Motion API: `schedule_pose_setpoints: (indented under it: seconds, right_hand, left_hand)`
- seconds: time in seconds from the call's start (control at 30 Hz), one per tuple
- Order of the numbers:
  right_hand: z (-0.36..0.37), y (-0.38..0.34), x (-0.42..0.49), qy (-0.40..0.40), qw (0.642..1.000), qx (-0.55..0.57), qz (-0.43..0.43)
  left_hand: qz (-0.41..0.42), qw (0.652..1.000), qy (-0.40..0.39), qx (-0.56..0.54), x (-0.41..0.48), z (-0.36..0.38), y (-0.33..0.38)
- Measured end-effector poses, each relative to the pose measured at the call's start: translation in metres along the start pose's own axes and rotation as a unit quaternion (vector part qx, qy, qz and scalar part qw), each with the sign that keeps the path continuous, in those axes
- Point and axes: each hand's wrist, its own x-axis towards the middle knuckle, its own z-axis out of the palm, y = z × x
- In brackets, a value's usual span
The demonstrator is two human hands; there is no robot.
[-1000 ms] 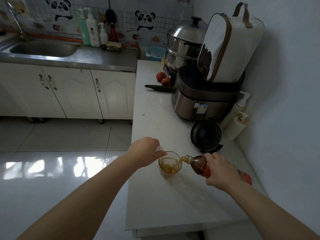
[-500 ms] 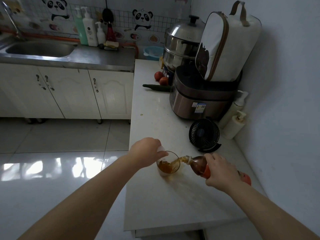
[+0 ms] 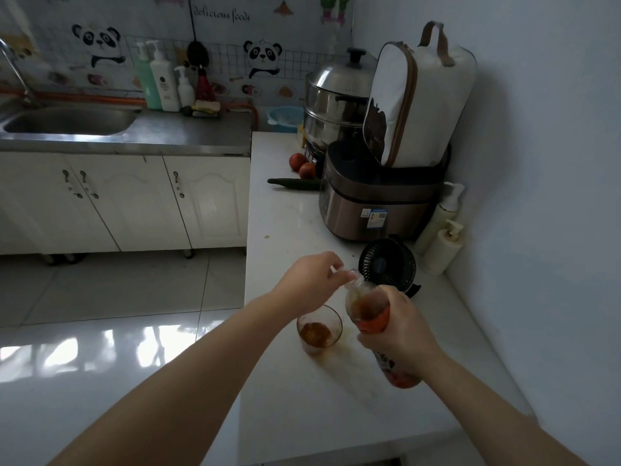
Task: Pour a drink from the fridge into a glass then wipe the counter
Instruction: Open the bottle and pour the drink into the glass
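A small clear glass (image 3: 319,329) holding brown drink stands on the white counter (image 3: 336,398), free of both hands. Just right of it my right hand (image 3: 400,334) grips a plastic bottle (image 3: 368,309) of brown tea with an orange label, tilted with its neck up and away from the glass. My left hand (image 3: 312,280) is above the glass at the bottle's mouth, fingertips pinching a small white cap (image 3: 339,271). A faint brown wet ring shows on the counter around the glass base.
A black desk fan (image 3: 386,264) stands right behind the bottle. Beyond are a rice cooker (image 3: 379,203) with a white bag on top, a steel steamer, two pump bottles (image 3: 442,243) by the wall, tomatoes and a cucumber (image 3: 295,183). The sink (image 3: 70,121) is far left.
The bottle has been lifted off the glass rim and turned neck-up; the stream has stopped. My left hand left the glass and rose to the bottle's mouth with the cap.
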Motion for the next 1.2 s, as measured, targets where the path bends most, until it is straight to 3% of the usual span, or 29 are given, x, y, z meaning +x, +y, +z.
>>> schedule_pose_setpoints:
  seconds: [0.13,0.4,0.8,0.93,1.1,1.2]
  right_hand:
    - [-0.003,-0.008,-0.001,0.01,1.0,0.023,0.0]
    - [-0.013,-0.01,0.005,0.039,0.998,0.031,-0.047]
    - [-0.023,-0.009,0.011,0.042,0.993,0.073,-0.078]
    - [-0.027,-0.012,0.015,0.049,0.991,0.094,-0.076]
    - [-0.033,-0.016,0.017,0.053,0.99,0.095,-0.095]
    - [-0.033,-0.016,0.016,0.055,0.99,0.094,-0.094]
  left_hand:
    - [0.019,1.0,0.01,0.008,0.0,-0.011,0.022]
    - [0.086,0.98,-0.005,0.177,-0.006,-0.031,0.053]
    - [0.149,0.987,-0.039,0.038,-0.008,-0.039,0.068]
    - [0.131,0.99,0.004,-0.042,-0.014,-0.043,0.083]
    - [0.08,0.979,0.123,0.141,-0.012,-0.041,0.084]
    - [0.088,0.976,0.109,0.166,-0.013,-0.039,0.081]
